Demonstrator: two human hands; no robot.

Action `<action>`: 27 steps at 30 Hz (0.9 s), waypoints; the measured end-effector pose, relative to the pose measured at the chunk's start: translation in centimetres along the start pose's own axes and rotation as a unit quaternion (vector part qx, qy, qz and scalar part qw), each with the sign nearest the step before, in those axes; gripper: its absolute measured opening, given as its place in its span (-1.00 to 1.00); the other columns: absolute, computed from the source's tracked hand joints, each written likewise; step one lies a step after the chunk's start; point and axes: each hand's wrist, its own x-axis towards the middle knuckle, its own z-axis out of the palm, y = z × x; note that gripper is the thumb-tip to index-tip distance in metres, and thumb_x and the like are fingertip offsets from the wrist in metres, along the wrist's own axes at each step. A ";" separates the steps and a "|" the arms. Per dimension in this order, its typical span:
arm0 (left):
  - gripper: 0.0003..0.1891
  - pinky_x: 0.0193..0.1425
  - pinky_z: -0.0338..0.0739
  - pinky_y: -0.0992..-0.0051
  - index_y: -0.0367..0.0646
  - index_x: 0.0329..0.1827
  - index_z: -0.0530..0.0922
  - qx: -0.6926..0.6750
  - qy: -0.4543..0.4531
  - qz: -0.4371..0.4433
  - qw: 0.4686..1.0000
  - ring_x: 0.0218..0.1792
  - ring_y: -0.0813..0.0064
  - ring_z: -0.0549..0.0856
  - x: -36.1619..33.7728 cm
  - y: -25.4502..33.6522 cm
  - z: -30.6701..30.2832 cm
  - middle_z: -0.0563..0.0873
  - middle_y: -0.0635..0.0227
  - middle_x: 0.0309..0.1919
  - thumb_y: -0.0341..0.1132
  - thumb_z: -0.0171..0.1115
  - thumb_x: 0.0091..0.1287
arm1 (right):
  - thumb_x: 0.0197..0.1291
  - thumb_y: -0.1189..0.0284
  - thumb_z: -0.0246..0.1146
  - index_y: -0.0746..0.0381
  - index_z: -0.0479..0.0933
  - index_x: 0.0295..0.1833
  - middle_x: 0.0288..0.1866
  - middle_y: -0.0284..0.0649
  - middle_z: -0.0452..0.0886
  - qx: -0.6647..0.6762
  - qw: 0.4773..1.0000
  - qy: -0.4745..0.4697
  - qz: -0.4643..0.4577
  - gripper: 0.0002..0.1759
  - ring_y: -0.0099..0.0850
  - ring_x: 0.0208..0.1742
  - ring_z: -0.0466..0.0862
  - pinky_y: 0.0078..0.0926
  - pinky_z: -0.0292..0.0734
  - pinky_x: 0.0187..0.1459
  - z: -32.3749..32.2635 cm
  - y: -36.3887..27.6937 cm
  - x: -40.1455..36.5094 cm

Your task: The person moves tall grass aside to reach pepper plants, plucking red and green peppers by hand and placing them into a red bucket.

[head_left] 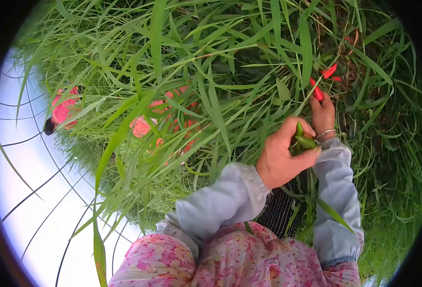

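Note:
My left hand (287, 155) is curled around several green peppers (303, 139), which show between its thumb and fingers. Just beyond it, my right hand (323, 115), with a metal ring or bracelet at the wrist, has its fingertips closed at the lower end of a long red pepper (317, 90). Another red pepper (329, 71) hangs on the plant slightly above and to the right, with a smaller red piece beside it. Part of my right hand is hidden behind the left one.
Tall grass (211, 95) surrounds both hands and crosses the view. A person in red (66, 106) is at the far left. Red-orange clothing (143, 126) shows through the grass nearer by. Black mesh sheet (279, 210) lies under my forearms.

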 end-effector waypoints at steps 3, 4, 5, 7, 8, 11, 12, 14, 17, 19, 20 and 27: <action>-0.60 0.00 0.46 0.49 -0.16 -0.05 0.35 -0.011 -0.018 -0.072 0.997 -0.13 0.58 0.55 -6.1 0.7 -6.5 0.54 0.25 -0.03 -0.71 0.20 0.10 | 0.19 0.41 0.22 0.23 0.49 -0.07 -0.47 -0.41 0.44 0.041 0.997 -0.021 0.067 -0.79 -0.61 -0.47 0.37 -0.57 0.34 -0.41 -0.6 -1.2 -1.0; -0.65 -0.12 0.44 0.63 -0.15 -0.08 0.42 0.004 0.045 -0.116 0.992 -0.26 0.70 0.52 -7.9 0.6 -8.8 0.56 0.46 -0.24 -0.53 0.33 0.10 | 0.19 0.41 0.22 0.22 0.49 -0.07 -0.47 -0.41 0.44 0.046 0.993 -0.028 0.103 -0.78 -0.62 -0.47 0.36 -0.58 0.33 -0.42 -0.7 -2.0 -1.2; -0.67 -0.10 0.45 0.61 -0.15 -0.10 0.42 0.068 0.040 -0.168 0.983 -0.24 0.71 0.52 -9.6 0.8 -12.0 0.56 0.46 -0.23 -0.53 0.32 0.10 | 0.19 0.41 0.22 0.22 0.49 -0.07 -0.46 -0.42 0.44 0.043 0.994 -0.027 0.099 -0.78 -0.63 -0.48 0.37 -0.58 0.33 -0.43 -0.6 -2.2 -1.2; -0.71 -0.06 0.47 0.50 -0.17 -0.11 0.47 0.194 0.075 -0.203 0.957 -0.16 0.53 0.57 -13.7 -1.2 -18.8 0.59 0.37 -0.09 -0.50 0.30 0.10 | 0.19 0.42 0.22 0.21 0.48 -0.06 -0.46 -0.42 0.45 0.034 0.995 -0.019 0.092 -0.79 -0.63 -0.49 0.37 -0.59 0.33 -0.45 -0.6 -2.2 -1.0; -0.70 -0.05 0.48 0.47 -0.18 -0.07 0.47 0.434 0.011 -0.140 0.890 -0.16 0.46 0.58 -14.0 -0.7 -21.0 0.59 0.33 -0.09 -0.45 0.27 0.12 | 0.19 0.42 0.21 0.21 0.48 -0.05 -0.44 -0.40 0.47 0.031 0.995 -0.027 0.089 -0.78 -0.62 -0.47 0.39 -0.59 0.35 -0.42 -0.6 -2.2 -1.0; -0.70 -0.08 0.50 0.40 -0.16 -0.05 0.49 0.760 -0.076 -0.072 0.641 -0.18 0.35 0.60 -15.0 -0.8 -27.9 0.61 0.28 -0.12 -0.34 0.25 0.15 | 0.18 0.45 0.21 0.22 0.47 -0.04 -0.39 -0.35 0.53 0.013 0.996 -0.040 0.078 -0.76 -0.56 -0.42 0.46 -0.57 0.40 -0.36 -0.8 -2.5 -1.1; -0.70 -0.10 0.51 0.39 -0.14 -0.06 0.51 0.787 -0.084 -0.098 0.604 -0.20 0.33 0.61 -14.9 -1.5 -29.9 0.62 0.27 -0.14 -0.32 0.25 0.15 | 0.16 0.46 0.21 0.22 0.47 -0.03 -0.37 -0.30 0.56 0.022 0.997 -0.044 0.065 -0.75 -0.52 -0.40 0.49 -0.54 0.42 -0.33 -0.7 -2.6 -1.3; -0.71 -0.13 0.52 0.35 -0.12 -0.07 0.53 0.809 -0.090 -0.162 0.558 -0.23 0.29 0.62 -14.2 -3.8 -32.8 0.63 0.25 -0.17 -0.27 0.24 0.15 | 0.12 0.48 0.20 0.22 0.46 -0.02 -0.35 -0.17 0.59 -0.006 0.998 -0.027 0.053 -0.72 -0.41 -0.39 0.54 -0.44 0.48 -0.26 -0.3 -2.6 -1.6; -0.71 -0.19 0.54 0.30 -0.09 -0.09 0.56 0.811 -0.108 -0.239 0.523 -0.28 0.23 0.65 -13.2 -6.4 -33.5 0.65 0.22 -0.21 -0.20 0.23 0.16 | 0.10 0.42 0.22 0.17 0.46 -0.07 -0.44 -0.05 0.56 -0.006 1.000 -0.012 0.026 -0.74 -0.19 -0.44 0.58 -0.35 0.48 -0.31 -0.1 -1.8 -1.9; -0.70 -0.22 0.55 0.27 -0.07 -0.10 0.59 0.801 -0.133 -0.271 0.516 -0.31 0.19 0.66 -13.6 -6.9 -32.0 0.67 0.20 -0.24 -0.15 0.23 0.16 | 0.11 0.39 0.25 0.18 0.46 -0.07 -0.40 -0.01 0.58 0.010 1.000 -0.009 0.019 -0.73 -0.09 -0.38 0.60 -0.31 0.49 -0.28 -0.7 -2.8 -2.2; -0.70 -0.24 0.55 0.25 -0.06 -0.11 0.60 0.790 -0.152 -0.284 0.521 -0.32 0.17 0.67 -14.1 -6.8 -30.4 0.68 0.19 -0.25 -0.13 0.23 0.16 | 0.12 0.38 0.26 0.19 0.45 -0.05 -0.36 0.01 0.59 0.015 1.000 -0.005 0.013 -0.72 -0.06 -0.33 0.61 -0.30 0.49 -0.25 -0.5 -2.3 -2.2; -0.74 -0.55 0.48 0.32 -0.08 -0.35 0.65 0.477 -0.432 0.150 0.751 -0.54 0.31 0.64 -8.7 2.1 -9.8 0.63 0.24 -0.59 -0.10 0.37 0.06 | 0.18 0.34 0.23 0.15 0.41 0.01 -0.35 0.00 0.61 0.047 0.999 0.012 -0.023 -0.70 -0.01 -0.29 0.62 -0.22 0.51 -0.25 -0.7 -1.9 -2.7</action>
